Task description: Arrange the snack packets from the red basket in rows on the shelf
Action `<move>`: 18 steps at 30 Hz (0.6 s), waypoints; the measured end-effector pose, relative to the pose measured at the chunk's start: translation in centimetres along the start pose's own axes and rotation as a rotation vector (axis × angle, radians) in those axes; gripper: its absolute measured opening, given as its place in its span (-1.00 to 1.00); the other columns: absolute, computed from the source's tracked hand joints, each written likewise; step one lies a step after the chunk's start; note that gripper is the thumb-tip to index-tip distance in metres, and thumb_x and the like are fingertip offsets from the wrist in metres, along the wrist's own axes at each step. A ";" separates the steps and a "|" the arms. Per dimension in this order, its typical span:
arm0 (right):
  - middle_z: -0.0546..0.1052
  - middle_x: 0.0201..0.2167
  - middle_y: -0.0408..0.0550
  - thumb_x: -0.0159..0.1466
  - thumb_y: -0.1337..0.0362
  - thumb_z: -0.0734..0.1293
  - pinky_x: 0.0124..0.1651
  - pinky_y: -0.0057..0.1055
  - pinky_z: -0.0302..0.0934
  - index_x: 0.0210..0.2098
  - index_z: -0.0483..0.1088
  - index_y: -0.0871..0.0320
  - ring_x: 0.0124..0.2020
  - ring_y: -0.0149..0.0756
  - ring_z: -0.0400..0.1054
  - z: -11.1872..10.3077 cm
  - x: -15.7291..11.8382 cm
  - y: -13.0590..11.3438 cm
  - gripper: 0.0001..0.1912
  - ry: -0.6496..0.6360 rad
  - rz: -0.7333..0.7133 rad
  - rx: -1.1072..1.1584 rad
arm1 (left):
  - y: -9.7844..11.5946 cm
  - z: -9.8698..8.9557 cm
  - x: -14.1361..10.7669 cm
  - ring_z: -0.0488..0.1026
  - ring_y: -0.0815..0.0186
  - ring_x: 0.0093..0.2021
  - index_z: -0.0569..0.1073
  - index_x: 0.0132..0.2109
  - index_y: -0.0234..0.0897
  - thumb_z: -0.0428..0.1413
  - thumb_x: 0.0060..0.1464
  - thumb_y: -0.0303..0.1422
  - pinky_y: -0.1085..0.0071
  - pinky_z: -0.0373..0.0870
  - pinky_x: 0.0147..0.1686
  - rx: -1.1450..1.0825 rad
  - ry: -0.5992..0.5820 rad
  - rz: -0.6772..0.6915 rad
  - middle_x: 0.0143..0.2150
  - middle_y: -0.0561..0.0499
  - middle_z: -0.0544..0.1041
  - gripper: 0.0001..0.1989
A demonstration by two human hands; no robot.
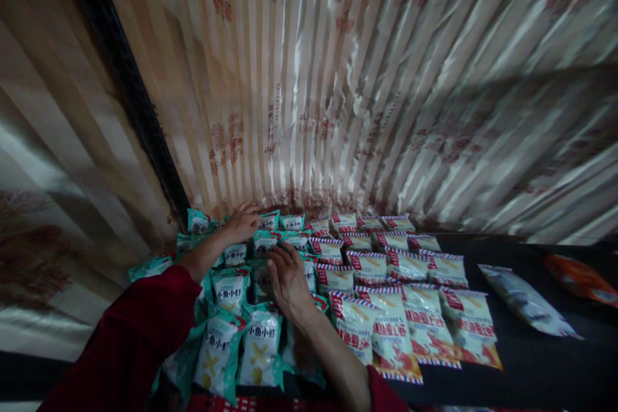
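Note:
Rows of teal and white snack bags (261, 344) stand on the left part of a dark shelf. My left hand (243, 224) reaches over the back rows, its fingers bent over the bags there; whether it grips one is hidden. Closer to me, my right hand (290, 280) rests among the middle teal bags, fingers partly spread and touching a bag top. Just right of it are rows of cream and red bags with striped edges (393, 328). Both forearms have dark red sleeves.
A silvery bag (526, 301) and an orange bag (582, 278) lie on the dark shelf (535, 360) at the right. Pleated, patterned cloth (309, 77) hangs behind the bags. A black upright post (128, 71) slants down at the left.

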State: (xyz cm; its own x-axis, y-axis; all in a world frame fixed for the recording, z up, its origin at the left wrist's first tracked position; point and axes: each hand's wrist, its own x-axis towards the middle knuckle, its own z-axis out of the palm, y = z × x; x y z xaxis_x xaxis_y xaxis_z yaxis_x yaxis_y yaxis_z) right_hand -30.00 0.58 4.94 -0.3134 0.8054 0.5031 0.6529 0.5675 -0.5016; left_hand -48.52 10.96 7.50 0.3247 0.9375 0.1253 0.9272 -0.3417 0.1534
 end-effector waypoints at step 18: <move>0.49 -0.09 0.10 0.35 0.28 0.04 0.18 -0.04 0.11 -0.16 0.44 0.21 0.20 -0.14 0.10 -1.4 -1.0 0.2 -0.63 -0.011 -0.028 0.057 | 3.7 0.0 2.3 -0.16 0.12 0.33 0.50 -0.09 -0.14 -0.25 0.21 -0.12 -0.01 -0.25 0.25 -0.030 -0.196 -0.031 0.26 0.03 0.20 -0.53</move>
State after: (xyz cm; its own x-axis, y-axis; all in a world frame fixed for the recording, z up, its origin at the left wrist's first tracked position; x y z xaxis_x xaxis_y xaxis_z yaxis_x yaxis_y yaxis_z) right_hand -28.61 -0.34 5.37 -0.3385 0.7906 0.5103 0.6033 0.5985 -0.5270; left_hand -44.37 11.84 8.34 0.3286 0.9416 -0.0732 0.9325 -0.3111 0.1835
